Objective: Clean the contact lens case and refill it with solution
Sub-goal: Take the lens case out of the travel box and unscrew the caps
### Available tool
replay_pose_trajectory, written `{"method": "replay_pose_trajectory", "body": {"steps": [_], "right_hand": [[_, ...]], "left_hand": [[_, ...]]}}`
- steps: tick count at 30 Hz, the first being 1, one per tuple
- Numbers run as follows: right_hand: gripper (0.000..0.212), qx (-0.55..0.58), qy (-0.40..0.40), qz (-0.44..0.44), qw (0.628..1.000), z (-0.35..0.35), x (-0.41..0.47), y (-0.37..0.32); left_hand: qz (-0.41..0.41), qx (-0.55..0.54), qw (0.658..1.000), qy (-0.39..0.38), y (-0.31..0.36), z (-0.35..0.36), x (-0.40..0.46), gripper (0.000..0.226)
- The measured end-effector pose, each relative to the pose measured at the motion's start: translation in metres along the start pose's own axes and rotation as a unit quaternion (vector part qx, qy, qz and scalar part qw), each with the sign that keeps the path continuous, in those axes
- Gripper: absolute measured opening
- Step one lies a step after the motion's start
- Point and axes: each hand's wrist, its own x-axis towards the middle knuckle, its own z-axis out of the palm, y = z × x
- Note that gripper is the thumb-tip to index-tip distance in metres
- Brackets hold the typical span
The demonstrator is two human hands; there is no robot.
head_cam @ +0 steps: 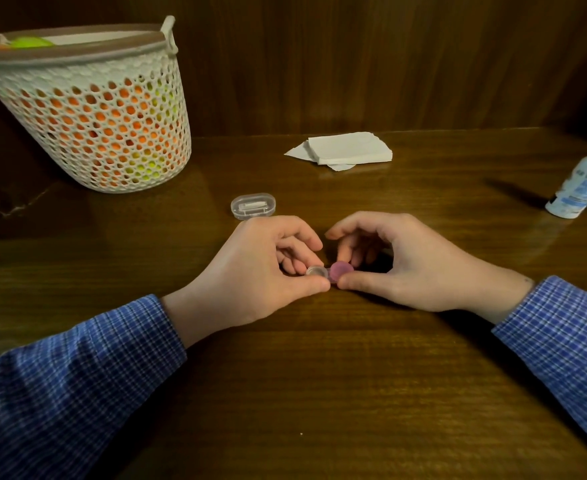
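between both hands' fingers (pixel 314 242) sits the pinched lens case (pixel 330 271), seemingly half-hidden.

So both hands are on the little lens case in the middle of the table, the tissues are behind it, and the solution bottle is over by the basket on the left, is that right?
Not quite. The solution bottle stands at the far right edge of the table, nowhere near the basket on the left; the head view shows it. The rest holds: left hand and right hand both hold the lens case, with the tissues behind.
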Motion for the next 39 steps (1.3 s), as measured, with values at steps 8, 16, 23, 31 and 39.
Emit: {"method": "replay_pose_trajectory", "body": {"steps": [8, 16, 23, 31, 39], "right_hand": [[0.045, 0.022, -0.026, -0.011, 0.999, -0.0029, -0.0007, 0.0010], [0.047, 0.010, -0.008, -0.006, 1.000, -0.0003, 0.0003, 0.0029], [0.043, 0.023, -0.026, -0.015, 0.999, -0.0020, -0.0012, 0.0019], [0.042, 0.013, -0.003, -0.001, 1.000, 0.0014, 0.0003, 0.0037], [0.039, 0.038, -0.026, -0.017, 0.999, -0.0008, -0.0008, 0.0042]], "left_hand": [[0.006, 0.006, 1.000, 0.002, 0.0001, -0.0004, 0.0003, 0.038], [0.004, 0.006, 1.000, 0.002, -0.0006, 0.0001, 0.0001, 0.038], [0.000, 0.005, 1.000, 0.001, 0.0005, 0.0003, 0.0004, 0.037], [-0.002, 0.008, 1.000, 0.000, 0.0015, 0.0002, 0.0000, 0.037], [-0.006, 0.005, 1.000, -0.001, 0.0021, 0.0003, -0.0001, 0.037]]}}
